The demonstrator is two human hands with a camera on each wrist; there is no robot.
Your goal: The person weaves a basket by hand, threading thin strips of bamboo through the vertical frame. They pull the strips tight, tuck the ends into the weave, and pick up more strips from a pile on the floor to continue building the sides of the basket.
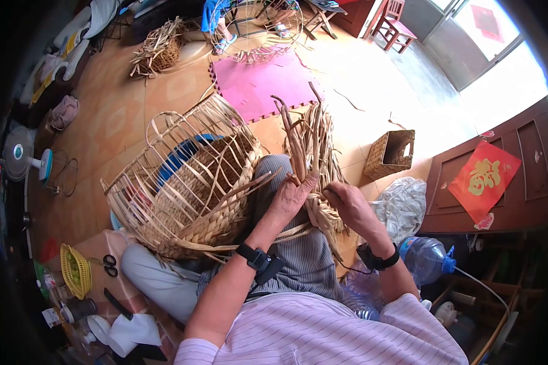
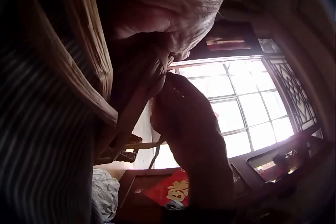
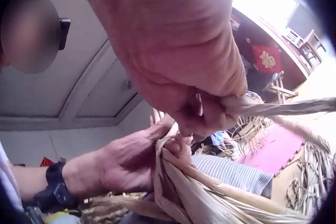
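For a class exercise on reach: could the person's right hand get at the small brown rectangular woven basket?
Probably yes, with a lean: nothing appears to block the way from the right hand to the basket, but that hand pinches a pale twisted fibre strip.

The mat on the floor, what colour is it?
The mat is pink, clearest in the head view.

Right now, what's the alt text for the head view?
The wearer's left hand and right hand grip long dried strips. A large, partly woven basket tilts to the left of the hands. Beyond lies a pink mat, with a small woven box to the right.
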